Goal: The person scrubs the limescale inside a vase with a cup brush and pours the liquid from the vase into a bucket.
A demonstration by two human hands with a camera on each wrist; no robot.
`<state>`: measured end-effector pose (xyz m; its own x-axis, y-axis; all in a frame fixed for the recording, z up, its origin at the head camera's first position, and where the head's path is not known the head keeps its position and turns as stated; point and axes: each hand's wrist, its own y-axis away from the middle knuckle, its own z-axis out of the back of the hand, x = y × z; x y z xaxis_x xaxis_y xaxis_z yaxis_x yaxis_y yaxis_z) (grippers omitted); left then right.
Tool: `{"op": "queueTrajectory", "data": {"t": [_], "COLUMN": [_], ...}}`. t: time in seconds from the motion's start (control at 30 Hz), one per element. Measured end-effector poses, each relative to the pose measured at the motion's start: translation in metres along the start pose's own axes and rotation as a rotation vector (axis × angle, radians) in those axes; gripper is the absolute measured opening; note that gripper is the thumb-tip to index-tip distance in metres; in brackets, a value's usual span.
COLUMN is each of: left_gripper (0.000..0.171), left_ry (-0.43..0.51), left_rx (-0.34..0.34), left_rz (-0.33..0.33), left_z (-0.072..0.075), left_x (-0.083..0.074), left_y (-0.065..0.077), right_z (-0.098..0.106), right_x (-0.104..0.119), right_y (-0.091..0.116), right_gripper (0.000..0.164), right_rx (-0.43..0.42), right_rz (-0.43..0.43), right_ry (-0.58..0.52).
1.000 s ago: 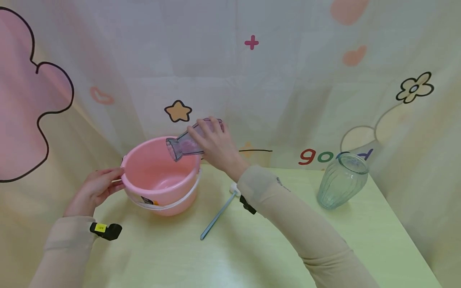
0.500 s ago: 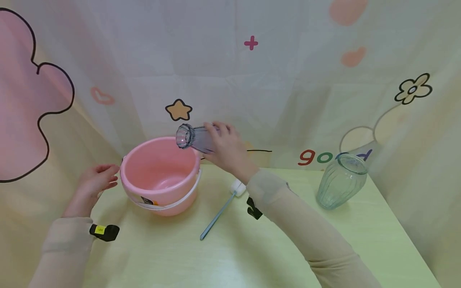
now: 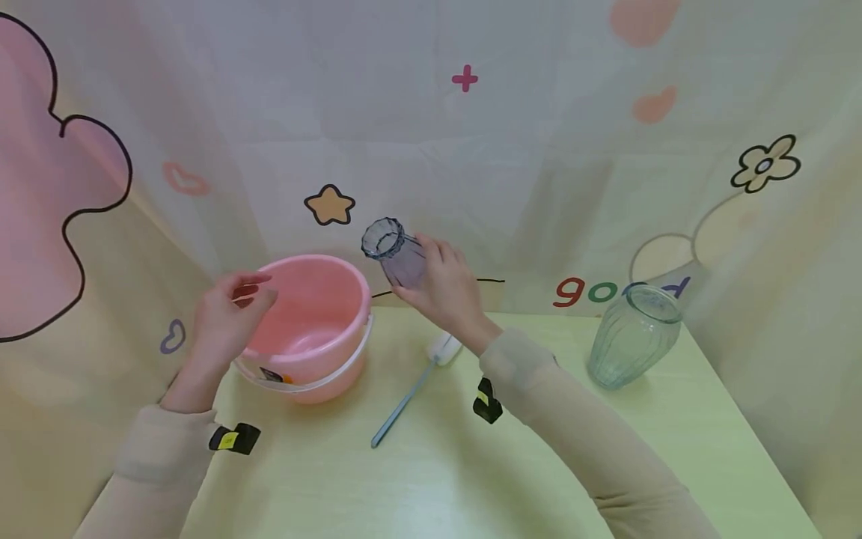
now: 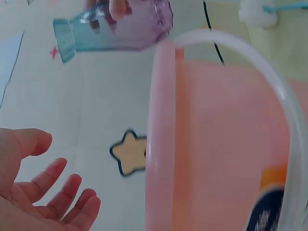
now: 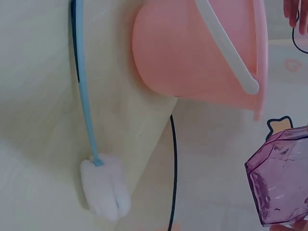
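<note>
My right hand (image 3: 447, 288) grips a glass vase (image 3: 402, 262), clear blue at the fluted neck and purple at the base. It is tilted with its mouth up and to the left, raised just right of the pink bucket (image 3: 323, 299). In the right wrist view the vase's purple faceted base (image 5: 284, 178) shows at the right edge. My left hand (image 3: 229, 318) is raised over the bucket's left rim, fingers loosely bent, holding nothing. From the left wrist view, a gap separates the left hand (image 4: 43, 187) from the bucket's rim.
A long-handled brush with a white sponge head (image 3: 444, 349) lies on the table (image 3: 323, 479) right of the bucket. A clear ribbed glass jar (image 3: 634, 344) stands at the table's right. Behind hangs a printed curtain (image 3: 539, 150). The bucket's white handle (image 3: 337, 378) hangs down its front.
The right hand has moved right, away from above the bucket, and turned the vase from mouth-down to mouth-up. My left hand has let go of the bucket's rim and risen rightward.
</note>
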<state>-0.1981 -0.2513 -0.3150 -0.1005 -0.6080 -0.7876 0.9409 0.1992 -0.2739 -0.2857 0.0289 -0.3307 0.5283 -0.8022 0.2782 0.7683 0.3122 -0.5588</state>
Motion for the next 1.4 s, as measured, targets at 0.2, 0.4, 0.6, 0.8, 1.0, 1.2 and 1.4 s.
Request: {"op": "queueTrajectory", "data": {"t": [0.2, 0.4, 0.6, 0.8, 1.0, 1.2, 1.4], "left_gripper": [0.035, 0.042, 0.050, 0.052, 0.058, 0.062, 0.068], "left_ry": [0.162, 0.230, 0.339, 0.441, 0.475, 0.534, 0.567], "left_rx": [0.156, 0.295, 0.375, 0.437, 0.507, 0.521, 0.538], "left_rz": [-0.152, -0.200, -0.153, -0.192, -0.248, -0.285, -0.303], "left_z": [-0.033, -0.069, -0.099, -0.117, -0.136, -0.152, -0.160], "left_x": [-0.018, -0.025, -0.030, -0.047, -0.045, -0.041, -0.036], "left_y": [0.007, 0.015, 0.024, 0.028, 0.025, 0.023, 0.020], "right_z": [-0.001, -0.003, -0.006, -0.008, -0.007, -0.007, -0.008], "right_x": [-0.006, -0.014, -0.022, -0.031, -0.039, -0.048, -0.058], "right_y": [0.015, 0.028, 0.040, 0.050, 0.060, 0.069, 0.078], "right_gripper": [0.079, 0.075, 0.075, 0.071, 0.073, 0.070, 0.069], "right_rx": [-0.011, -0.011, 0.008, 0.004, 0.031, 0.092, 0.151], "right_rz": [-0.085, -0.146, -0.156, -0.101, -0.084, -0.113, -0.136], "right_ry": [-0.129, -0.226, -0.279, -0.391, -0.464, -0.497, -0.541]}}
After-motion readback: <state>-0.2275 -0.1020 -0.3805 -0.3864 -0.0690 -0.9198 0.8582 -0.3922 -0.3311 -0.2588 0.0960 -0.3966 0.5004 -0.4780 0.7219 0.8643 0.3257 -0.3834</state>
